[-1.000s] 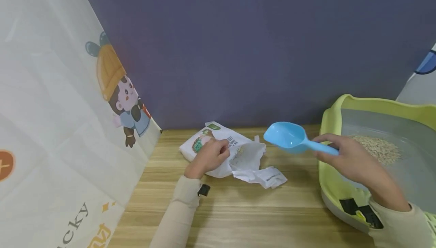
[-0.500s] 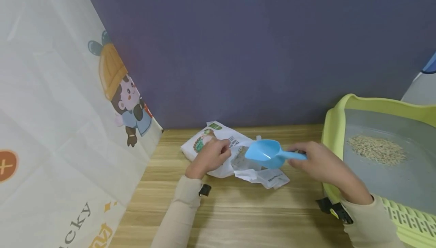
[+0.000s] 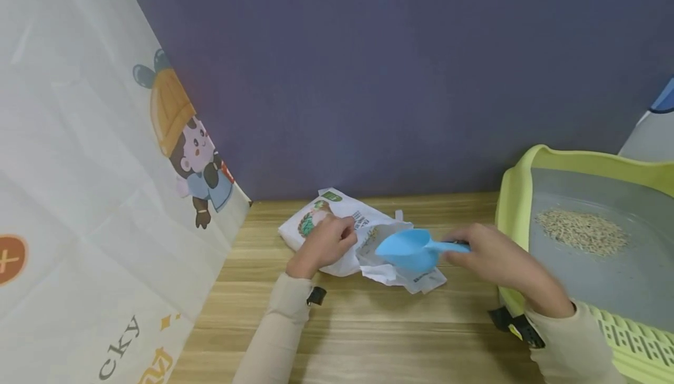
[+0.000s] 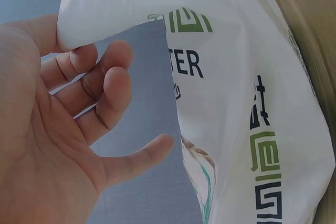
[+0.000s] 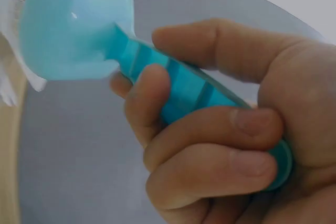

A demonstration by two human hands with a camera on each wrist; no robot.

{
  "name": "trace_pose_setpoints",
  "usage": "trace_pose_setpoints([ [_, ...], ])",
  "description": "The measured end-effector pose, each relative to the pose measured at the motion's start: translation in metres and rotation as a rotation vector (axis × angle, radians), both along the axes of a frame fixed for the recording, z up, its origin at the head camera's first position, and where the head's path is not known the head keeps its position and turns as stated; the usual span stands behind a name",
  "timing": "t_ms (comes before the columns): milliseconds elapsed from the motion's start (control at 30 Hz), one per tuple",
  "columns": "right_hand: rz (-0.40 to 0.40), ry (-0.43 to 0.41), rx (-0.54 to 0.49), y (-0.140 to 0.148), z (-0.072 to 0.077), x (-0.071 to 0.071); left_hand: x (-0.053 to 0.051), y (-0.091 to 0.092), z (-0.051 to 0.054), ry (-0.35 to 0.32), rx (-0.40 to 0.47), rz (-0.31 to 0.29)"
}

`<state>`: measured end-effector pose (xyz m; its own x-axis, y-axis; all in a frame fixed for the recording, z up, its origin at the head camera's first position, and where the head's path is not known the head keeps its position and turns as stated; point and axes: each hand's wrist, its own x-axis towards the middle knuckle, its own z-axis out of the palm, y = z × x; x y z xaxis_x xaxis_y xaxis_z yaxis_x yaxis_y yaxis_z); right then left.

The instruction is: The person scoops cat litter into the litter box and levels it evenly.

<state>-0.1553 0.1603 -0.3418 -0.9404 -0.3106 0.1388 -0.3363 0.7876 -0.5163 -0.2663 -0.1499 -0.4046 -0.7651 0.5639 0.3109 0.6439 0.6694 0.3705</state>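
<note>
A white printed bag (image 3: 337, 262) lies on the wooden table with its torn mouth facing right. My left hand (image 3: 325, 242) pinches the bag's edge; in the left wrist view the thumb presses the white film (image 4: 105, 9) and the other fingers are loosely bent below it. With curled fingers my right hand (image 3: 492, 255) grips a light blue scoop (image 3: 408, 250) by its ribbed handle (image 5: 184, 93). The scoop's bowl is at the bag's open mouth, over the torn flap. How far it reaches inside cannot be told. Pellets (image 3: 371, 240) show faintly inside the bag.
At the right stands a yellow-green litter box (image 3: 513, 202) with a grey floor. A heap of pale pellets (image 3: 581, 232) lies in it, and a slotted ledge (image 3: 639, 343) runs along its near side. A dark wall (image 3: 368, 79) rises behind the table.
My right hand has carried the scoop left and down, from beside the litter box to the bag's mouth. My left hand has stayed at the bag.
</note>
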Motion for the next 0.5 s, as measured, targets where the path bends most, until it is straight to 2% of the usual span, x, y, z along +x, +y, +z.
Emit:
trace_pose_setpoints([
  [167,-0.056,-0.022,-0.027,-0.015,-0.022,-0.016,-0.001,0.001,-0.002,-0.002,0.006,0.006],
  [267,-0.096,-0.004,-0.014,-0.026,-0.036,-0.025,-0.001,0.001,-0.003,-0.008,0.009,0.008],
  [400,-0.134,0.083,0.028,-0.038,-0.047,-0.030,-0.001,0.001,-0.003,-0.015,0.016,0.000],
  [500,-0.157,0.143,0.066,-0.044,-0.048,-0.029,-0.002,0.001,-0.003,-0.014,0.021,-0.007],
])
